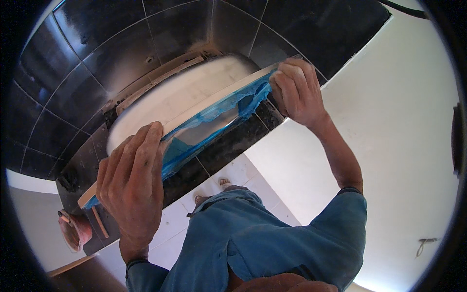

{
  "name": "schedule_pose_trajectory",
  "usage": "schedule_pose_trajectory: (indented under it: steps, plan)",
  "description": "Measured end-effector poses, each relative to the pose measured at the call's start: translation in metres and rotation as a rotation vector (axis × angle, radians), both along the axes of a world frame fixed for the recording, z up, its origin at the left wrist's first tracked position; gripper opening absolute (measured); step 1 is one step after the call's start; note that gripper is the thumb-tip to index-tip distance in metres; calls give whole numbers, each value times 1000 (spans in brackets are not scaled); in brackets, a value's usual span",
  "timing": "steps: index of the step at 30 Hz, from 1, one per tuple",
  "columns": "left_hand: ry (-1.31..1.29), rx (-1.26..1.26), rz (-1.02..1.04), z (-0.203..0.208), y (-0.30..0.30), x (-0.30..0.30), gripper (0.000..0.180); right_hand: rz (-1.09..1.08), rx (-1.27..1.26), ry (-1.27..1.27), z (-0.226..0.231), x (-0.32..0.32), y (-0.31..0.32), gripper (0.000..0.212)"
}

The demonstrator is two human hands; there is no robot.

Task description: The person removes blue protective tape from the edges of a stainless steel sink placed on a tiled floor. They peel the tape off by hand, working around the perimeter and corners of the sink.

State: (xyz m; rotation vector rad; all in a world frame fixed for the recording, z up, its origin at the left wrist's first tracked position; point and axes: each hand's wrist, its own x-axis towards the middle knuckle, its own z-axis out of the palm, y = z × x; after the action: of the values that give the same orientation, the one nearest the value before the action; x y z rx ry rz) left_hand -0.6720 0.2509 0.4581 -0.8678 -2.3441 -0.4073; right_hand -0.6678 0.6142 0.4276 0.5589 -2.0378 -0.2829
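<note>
Both of my hands hold a long, straight-edged pale strip (219, 96) that slants from lower left to upper right. Torn blue plastic film (187, 150) clings to its near side, and a shiny grey face shows through the gaps. My left hand (134, 180) is closed over the strip toward its lower left end, fingers on the upper edge. Around the upper right end my right hand (297, 92) is closed, knuckles up. Just beyond the strip is a large white rounded surface (160, 100), partly blurred; I cannot tell whether the two are joined.
Black glossy tiles (112, 53) cover the wall behind and the ledge (219, 151) beneath. A long narrow dusty piece (155, 78) lies along the wall's foot. At lower left stand a reddish bucket (75, 232) and a thin brown stick (100, 221). To the right rises a white wall (389, 126).
</note>
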Motion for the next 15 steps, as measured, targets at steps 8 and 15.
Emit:
schedule_pose_trajectory:
  steps: [8, 15]
  plan:
    - [-86, 16, 41, 3, 3, 5, 33, 71, -170, 33, -22, 15, 14, 34]
    - [-46, -3, 33, 1, 1, 7, 35, 139, -167, -210, 14, -1, 30, 37]
